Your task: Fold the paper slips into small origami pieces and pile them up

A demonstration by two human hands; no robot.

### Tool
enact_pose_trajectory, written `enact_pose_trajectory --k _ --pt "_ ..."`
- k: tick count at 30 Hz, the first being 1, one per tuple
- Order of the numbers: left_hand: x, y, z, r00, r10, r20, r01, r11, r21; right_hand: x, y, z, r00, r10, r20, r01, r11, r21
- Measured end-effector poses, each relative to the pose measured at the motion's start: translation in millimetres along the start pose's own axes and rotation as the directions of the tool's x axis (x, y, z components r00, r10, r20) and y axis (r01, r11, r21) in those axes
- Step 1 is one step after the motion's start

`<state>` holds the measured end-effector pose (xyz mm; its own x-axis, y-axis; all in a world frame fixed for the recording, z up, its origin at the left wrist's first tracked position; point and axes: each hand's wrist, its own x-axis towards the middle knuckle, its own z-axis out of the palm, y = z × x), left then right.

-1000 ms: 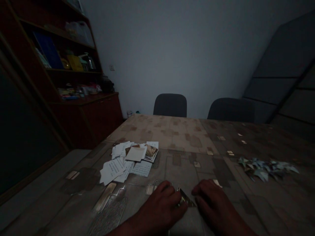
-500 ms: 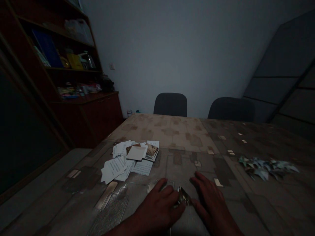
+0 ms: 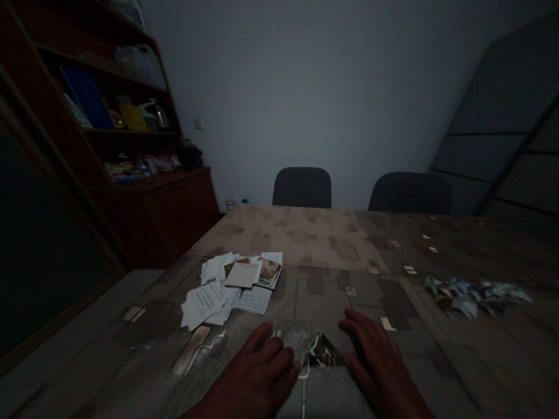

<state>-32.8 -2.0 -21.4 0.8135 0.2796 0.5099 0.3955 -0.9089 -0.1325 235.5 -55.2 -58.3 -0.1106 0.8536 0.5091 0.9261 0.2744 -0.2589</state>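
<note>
A small folded piece of dark printed paper [image 3: 323, 352], roughly triangular with a raised point, stands on the table between my hands. To its left is my left hand [image 3: 264, 369], fingers loosely bent and apart, with nothing visible in it; a small gap separates it from the paper. My right hand [image 3: 375, 358] rests on the other side, fingers spread, its thumb tip at or touching the paper's right corner. Beyond my left hand lies a loose heap of paper squares [image 3: 244, 273], some white with print, some with brown pictures.
Several folded paper pieces [image 3: 476, 295] sit in a cluster at the right of the patterned tablecloth [image 3: 301, 233]. Two dark chairs [image 3: 302, 187] stand behind the far edge. A wooden cabinet with shelves [image 3: 152, 198] is at the left. The room is dim.
My left hand has moved left, off the folded paper, which now shows more fully. My right hand stays nearly where it was. The paper heap looks unchanged.
</note>
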Motion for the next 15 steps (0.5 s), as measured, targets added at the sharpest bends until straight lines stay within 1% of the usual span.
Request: enact_pose_trajectory --k 3,5,6,7,9,10,12,15 --pt "1 2 5.1 1.000 -0.013 -0.024 0.013 0.999 -0.030 5 -3 -5 0.995 -0.093 -0.025 0.092 0.995 -0.026" --pt "1 3 9.3 0.998 -0.041 -0.050 0.038 0.998 -0.053 12 -11 -7 0.976 -0.208 -0.062 0.205 0.977 -0.055" --pt "2 4 10.9 0.996 -0.056 -0.064 0.051 0.996 -0.068 15 -17 -8 0.960 -0.267 -0.082 0.262 0.962 -0.073" --pt "2 5 11.9 0.995 -0.069 -0.078 0.062 0.995 -0.084 18 -23 -8 0.927 -0.340 -0.157 0.330 0.940 -0.090" --pt "4 6 12.6 0.991 -0.100 -0.093 0.088 0.988 -0.126 23 -36 -7 0.893 -0.402 -0.203 0.395 0.916 -0.073" --pt "5 7 12.5 0.989 -0.118 -0.091 0.104 0.984 -0.148 25 -41 -7 0.876 -0.438 -0.201 0.434 0.899 -0.062" --pt "6 7 12.0 0.987 -0.138 -0.081 0.123 0.979 -0.164 28 -46 -8 0.860 -0.483 -0.166 0.479 0.875 -0.063" --pt "6 7 12.4 0.989 -0.119 -0.091 0.105 0.983 -0.148 30 -45 -11 0.842 -0.526 -0.119 0.520 0.851 -0.078"
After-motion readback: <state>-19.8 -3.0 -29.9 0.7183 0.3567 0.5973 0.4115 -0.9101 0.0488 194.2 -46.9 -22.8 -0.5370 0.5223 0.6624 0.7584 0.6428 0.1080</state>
